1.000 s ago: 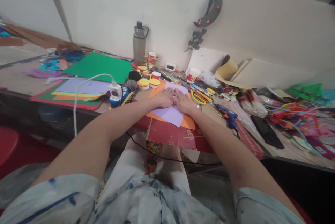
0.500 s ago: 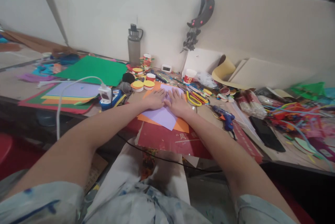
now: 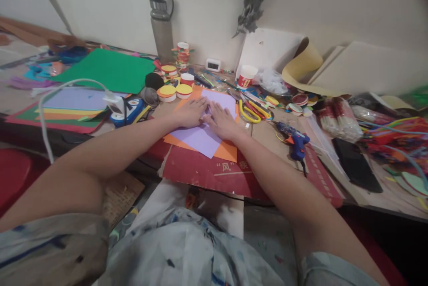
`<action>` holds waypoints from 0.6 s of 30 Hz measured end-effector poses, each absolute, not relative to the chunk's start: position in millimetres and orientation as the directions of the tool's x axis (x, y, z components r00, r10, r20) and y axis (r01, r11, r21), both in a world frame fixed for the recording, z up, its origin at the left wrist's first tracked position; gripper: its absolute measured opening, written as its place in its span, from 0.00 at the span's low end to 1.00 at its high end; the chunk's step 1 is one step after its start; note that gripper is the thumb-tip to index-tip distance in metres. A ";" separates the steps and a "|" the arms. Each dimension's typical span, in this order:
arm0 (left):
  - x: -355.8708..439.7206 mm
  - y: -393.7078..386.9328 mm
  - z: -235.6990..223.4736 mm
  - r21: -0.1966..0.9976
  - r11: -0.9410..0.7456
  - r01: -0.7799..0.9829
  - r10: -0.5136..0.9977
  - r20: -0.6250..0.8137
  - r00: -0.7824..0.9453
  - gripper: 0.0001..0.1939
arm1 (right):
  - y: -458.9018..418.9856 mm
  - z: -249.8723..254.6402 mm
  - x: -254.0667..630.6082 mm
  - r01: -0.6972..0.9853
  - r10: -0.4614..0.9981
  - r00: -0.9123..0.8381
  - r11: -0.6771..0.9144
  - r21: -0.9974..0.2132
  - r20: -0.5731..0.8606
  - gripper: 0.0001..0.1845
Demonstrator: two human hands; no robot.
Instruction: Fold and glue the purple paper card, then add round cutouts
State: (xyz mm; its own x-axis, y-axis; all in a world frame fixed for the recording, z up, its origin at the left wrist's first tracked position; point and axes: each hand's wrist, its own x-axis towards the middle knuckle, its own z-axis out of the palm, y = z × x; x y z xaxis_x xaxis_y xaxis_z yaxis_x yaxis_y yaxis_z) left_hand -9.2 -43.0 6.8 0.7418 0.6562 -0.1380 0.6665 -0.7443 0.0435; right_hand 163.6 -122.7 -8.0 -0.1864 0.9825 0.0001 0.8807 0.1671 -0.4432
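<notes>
A sheet of purple paper [image 3: 199,141] lies over a sheet of orange paper [image 3: 228,151], both on a red and brown cardboard piece [image 3: 200,171]. Flat on the purple sheet rests my left hand [image 3: 191,113], its fingers stretched forward. My right hand [image 3: 222,121] presses beside it, fingers spread and the thumb close to the left hand. Neither hand grips anything. Part of the purple sheet is hidden under the palms. Just right of my right hand are yellow-handled scissors [image 3: 250,113].
A blue glue gun [image 3: 297,141] and a black phone [image 3: 356,164] lie to the right. Yellow-topped paper rounds [image 3: 166,93], a paper cup [image 3: 246,77] and a water bottle [image 3: 162,36] stand behind. A white cable [image 3: 43,121] loops at the left near green paper [image 3: 107,69].
The head view has tilted down and come closer, so the wall items sit higher in the picture. Both hands stay flat on the purple paper with little visible shift.
</notes>
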 end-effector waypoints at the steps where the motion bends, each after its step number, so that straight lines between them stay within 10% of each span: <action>1: -8.3 -43.0 7.7 0.053 -0.740 0.671 0.659 -0.142 0.739 0.42 | -121.0 -6.3 168.8 0.854 0.985 -0.174 0.155 -0.497 0.009 0.52; 5: -3.6 -42.7 13.2 0.110 -0.716 0.690 0.670 -0.170 0.723 0.42 | -114.0 4.5 197.3 0.711 0.974 -0.045 0.188 -0.677 0.222 0.55; 10: -5.7 -39.6 17.5 0.234 -0.703 0.671 0.661 -0.134 0.739 0.39 | -112.7 4.6 214.3 0.742 0.906 -0.056 0.319 -0.590 0.420 0.56; 18: -13.0 -41.2 9.6 0.103 -0.834 0.542 0.524 -0.156 0.837 0.48 | -116.6 -36.0 193.0 0.901 0.969 -0.220 0.247 -0.356 0.115 0.52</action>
State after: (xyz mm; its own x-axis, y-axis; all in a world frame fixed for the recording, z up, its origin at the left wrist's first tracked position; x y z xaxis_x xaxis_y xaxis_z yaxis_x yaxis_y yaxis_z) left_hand -13.0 -41.2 9.6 0.8370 0.5244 -0.1561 0.5418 -0.8342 0.1029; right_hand 193.0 -116.6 -36.0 -0.2195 0.9688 0.1150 0.9012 0.2465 -0.3565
